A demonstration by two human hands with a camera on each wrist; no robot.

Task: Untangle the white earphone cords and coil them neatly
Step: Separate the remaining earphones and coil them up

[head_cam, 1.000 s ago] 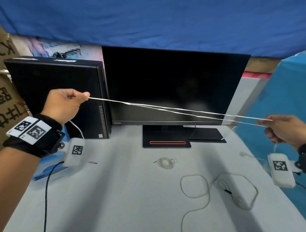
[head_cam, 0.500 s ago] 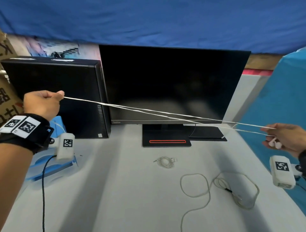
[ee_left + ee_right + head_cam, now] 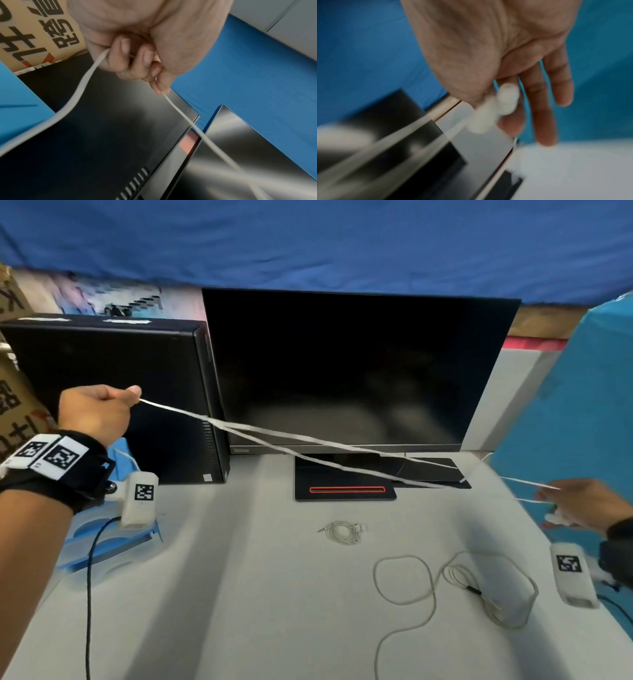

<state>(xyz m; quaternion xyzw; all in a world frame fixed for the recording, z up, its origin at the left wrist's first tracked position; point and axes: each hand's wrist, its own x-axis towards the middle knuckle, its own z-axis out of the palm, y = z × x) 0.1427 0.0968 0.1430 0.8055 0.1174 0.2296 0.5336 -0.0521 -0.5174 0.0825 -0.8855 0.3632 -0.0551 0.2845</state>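
A white earphone cord (image 3: 274, 436) stretches in the air across the monitor, splitting into two strands toward the right. My left hand (image 3: 99, 410) pinches its left end between thumb and curled fingers; in the left wrist view the cord (image 3: 193, 128) leaves the fist (image 3: 137, 65) and a loose tail (image 3: 75, 94) hangs left. My right hand (image 3: 579, 501) at the table's right edge pinches the two strands, with blurred white earbuds (image 3: 496, 108) dangling under the thumb and its other fingers (image 3: 544, 102) straight. A small coiled earphone (image 3: 342, 531) lies mid-table. Another loose cord (image 3: 455, 587) sprawls at the front right.
A black monitor (image 3: 356, 371) on its stand (image 3: 346, 481) is at the back centre, a black computer case (image 3: 113, 392) to its left. A blue tray (image 3: 113, 546) lies front left. Blue cloth hangs behind and at the right. The grey table (image 3: 257, 611) spreads below.
My left hand moved right and my right hand dropped lower, so the stretched cord now slopes down more steeply toward the right. The earbuds swing under my right hand.
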